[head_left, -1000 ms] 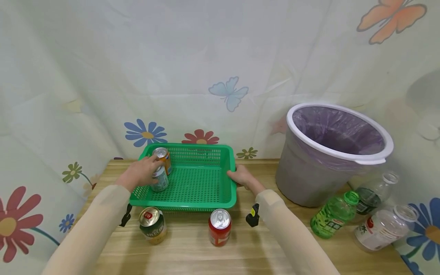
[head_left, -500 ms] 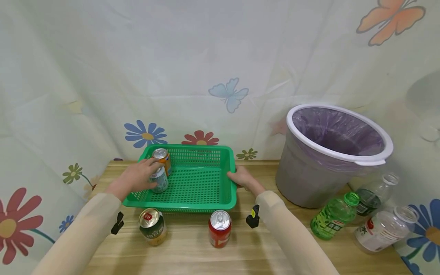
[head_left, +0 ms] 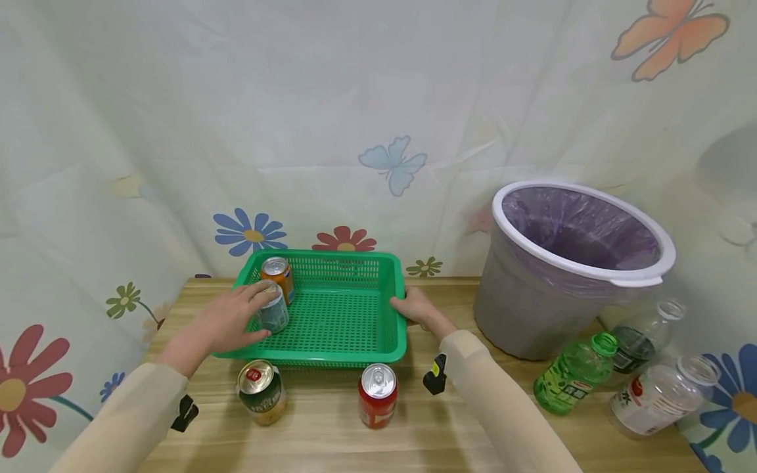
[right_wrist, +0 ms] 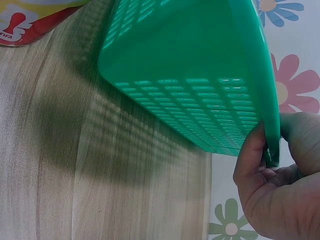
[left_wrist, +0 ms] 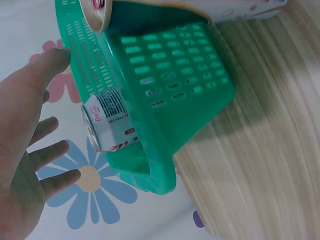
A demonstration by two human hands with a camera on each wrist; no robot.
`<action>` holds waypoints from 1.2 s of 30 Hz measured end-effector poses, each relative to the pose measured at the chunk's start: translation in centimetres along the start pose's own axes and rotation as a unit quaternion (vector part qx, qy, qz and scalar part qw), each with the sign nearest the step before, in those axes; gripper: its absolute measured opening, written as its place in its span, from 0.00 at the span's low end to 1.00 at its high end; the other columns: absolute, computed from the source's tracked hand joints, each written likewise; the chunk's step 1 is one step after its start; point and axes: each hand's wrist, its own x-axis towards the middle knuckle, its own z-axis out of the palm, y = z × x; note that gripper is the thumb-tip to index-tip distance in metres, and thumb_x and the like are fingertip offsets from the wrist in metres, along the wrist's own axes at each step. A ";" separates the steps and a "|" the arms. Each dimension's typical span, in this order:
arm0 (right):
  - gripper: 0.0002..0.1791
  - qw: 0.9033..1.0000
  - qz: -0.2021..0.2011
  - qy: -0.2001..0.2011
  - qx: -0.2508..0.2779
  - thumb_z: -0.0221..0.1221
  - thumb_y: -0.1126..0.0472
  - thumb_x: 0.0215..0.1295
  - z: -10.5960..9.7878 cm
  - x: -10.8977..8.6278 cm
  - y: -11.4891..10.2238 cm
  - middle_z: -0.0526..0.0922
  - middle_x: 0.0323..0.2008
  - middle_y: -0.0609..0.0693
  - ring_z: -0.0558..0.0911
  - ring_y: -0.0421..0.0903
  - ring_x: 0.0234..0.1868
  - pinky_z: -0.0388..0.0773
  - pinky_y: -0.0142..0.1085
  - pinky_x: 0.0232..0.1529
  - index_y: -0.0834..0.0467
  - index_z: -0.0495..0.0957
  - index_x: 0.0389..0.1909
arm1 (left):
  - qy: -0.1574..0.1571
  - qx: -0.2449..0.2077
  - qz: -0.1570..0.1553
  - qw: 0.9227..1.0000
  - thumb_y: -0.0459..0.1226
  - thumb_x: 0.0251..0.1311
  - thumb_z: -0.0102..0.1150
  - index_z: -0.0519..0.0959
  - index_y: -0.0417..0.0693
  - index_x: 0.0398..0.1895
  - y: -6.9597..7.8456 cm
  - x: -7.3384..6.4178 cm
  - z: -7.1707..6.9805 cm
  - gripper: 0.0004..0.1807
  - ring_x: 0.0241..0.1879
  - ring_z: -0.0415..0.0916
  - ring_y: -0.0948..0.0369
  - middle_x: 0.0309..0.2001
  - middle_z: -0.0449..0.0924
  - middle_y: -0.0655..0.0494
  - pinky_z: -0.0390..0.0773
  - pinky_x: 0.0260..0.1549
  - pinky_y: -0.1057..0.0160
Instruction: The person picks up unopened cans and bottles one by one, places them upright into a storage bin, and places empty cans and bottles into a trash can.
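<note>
A green plastic basket (head_left: 340,322) stands at the back of the wooden table. Inside, at its left end, an orange soda can (head_left: 284,284) stands behind a pale blue-and-white can (head_left: 275,316). My left hand (head_left: 227,322) hovers by the pale can with fingers spread; the left wrist view shows the hand (left_wrist: 22,135) apart from this can (left_wrist: 114,122) and holding nothing. My right hand (head_left: 418,306) grips the basket's right rim, thumb on one side and curled fingers under the edge, as the right wrist view shows.
In front of the basket stand a dark green-and-gold can (head_left: 263,397) and a red can (head_left: 378,401). A grey bin (head_left: 526,309) with a purple liner is at the right. Beside it are a green bottle (head_left: 573,378), a clear bottle (head_left: 641,341) and a wide-mouthed clear bottle (head_left: 659,397).
My left hand has let go of the pale can and drawn back to the left and toward me, its fingers opening. The right hand keeps its hold on the basket.
</note>
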 end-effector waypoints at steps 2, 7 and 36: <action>0.18 1.000 -0.002 -0.001 0.001 0.50 0.63 0.63 0.0 0.0 0.0 0.79 0.41 0.68 0.83 0.58 0.35 0.82 0.42 0.31 0.72 0.67 0.50 | 0.001 0.002 0.003 1.000 0.51 0.49 0.65 0.64 0.46 0.64 0.3 -0.3 0.0 0.40 0.59 0.64 0.40 0.64 0.61 0.40 0.69 0.51 0.39; 0.19 1.000 -0.004 -0.001 0.007 0.50 0.63 0.63 0.1 0.0 0.1 0.78 0.41 0.68 0.83 0.59 0.35 0.82 0.41 0.31 0.72 0.66 0.51 | 0.016 0.007 0.004 1.000 0.53 0.48 0.64 0.64 0.49 0.65 1.1 -1.1 0.1 0.41 0.59 0.64 0.41 0.64 0.61 0.41 0.69 0.51 0.39; 0.21 1.000 -0.006 -0.001 0.002 0.49 0.63 0.64 0.1 0.0 0.0 0.77 0.43 0.69 0.83 0.58 0.35 0.82 0.40 0.28 0.73 0.65 0.52 | 0.059 -0.021 0.014 0.998 0.55 0.47 0.63 0.65 0.54 0.65 5.0 -4.6 -0.4 0.40 0.58 0.66 0.49 0.61 0.66 0.49 0.69 0.53 0.44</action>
